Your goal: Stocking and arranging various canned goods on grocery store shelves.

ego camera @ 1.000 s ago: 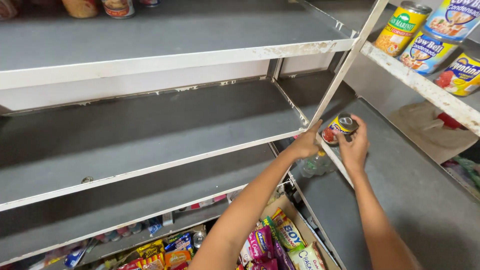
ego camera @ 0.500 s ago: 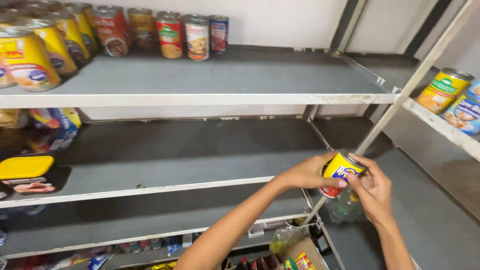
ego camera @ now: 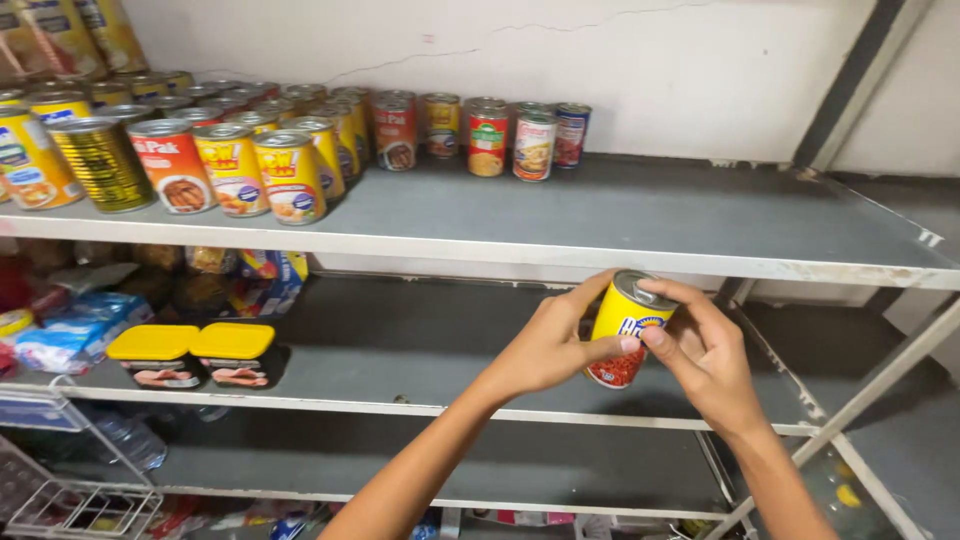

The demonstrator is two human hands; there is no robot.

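Right now one yellow can (ego camera: pixel 625 328) is held in the air in front of the shelf edge (ego camera: pixel 600 258), tilted, silver lid up. Left hand (ego camera: pixel 545 345) wraps its left side, thumb pressed on the label; right hand (ego camera: pixel 705 350) clamps the other side, fingers (ego camera: pixel 690 298) curled over the rim. Both grips closed on it. Two yellow-lidded tubs (ego camera: pixel 190 352) sit on the middle shelf. Rows of cans (ego camera: pixel 290 175) stand upper left, too many to count.
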